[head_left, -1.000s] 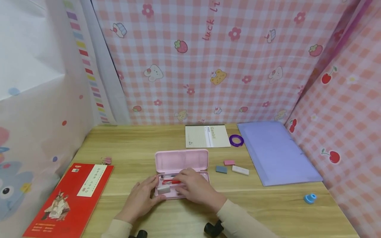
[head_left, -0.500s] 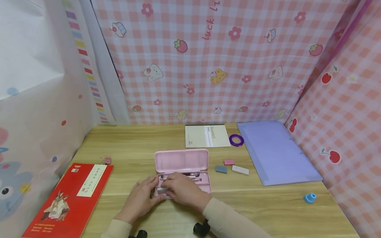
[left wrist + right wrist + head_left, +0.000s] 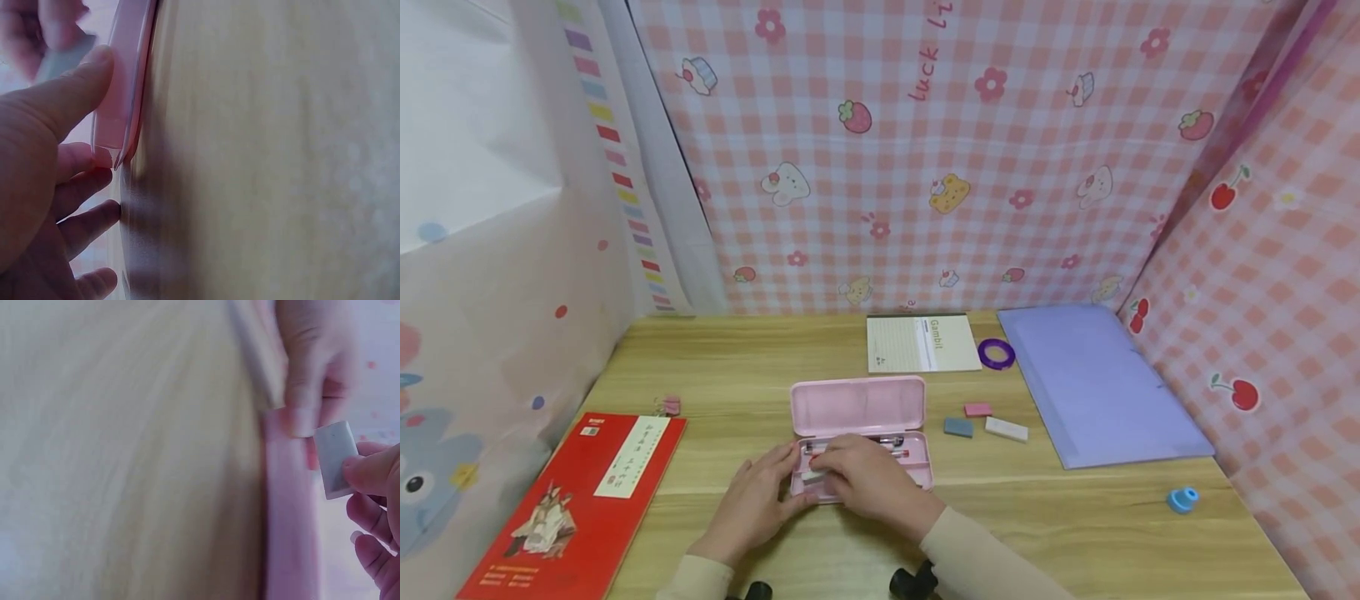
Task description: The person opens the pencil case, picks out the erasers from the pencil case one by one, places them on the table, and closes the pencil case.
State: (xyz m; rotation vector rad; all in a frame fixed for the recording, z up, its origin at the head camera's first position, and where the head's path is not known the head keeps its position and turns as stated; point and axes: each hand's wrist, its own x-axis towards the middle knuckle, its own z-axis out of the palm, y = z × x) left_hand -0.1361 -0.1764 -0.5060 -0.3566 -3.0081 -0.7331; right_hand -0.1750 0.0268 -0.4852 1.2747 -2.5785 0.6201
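On the left, the left hand point(image 3: 758, 500) holds the open pencil case point(image 3: 857, 407) by its left end; there the right hand point(image 3: 872, 482) pinches the pale eraser point(image 3: 335, 456), in the tray or just above, I can't tell; it has slid leftward, uncovering the black pen point(image 3: 891, 440) and red pen point(image 3: 901, 454), so attention seems turned to the eraser

pens point(image 3: 901, 453) in pencil case point(image 3: 857, 405); notepad point(image 3: 897, 343) behind, book point(image 3: 568, 500) left, folder point(image 3: 1105, 387) right
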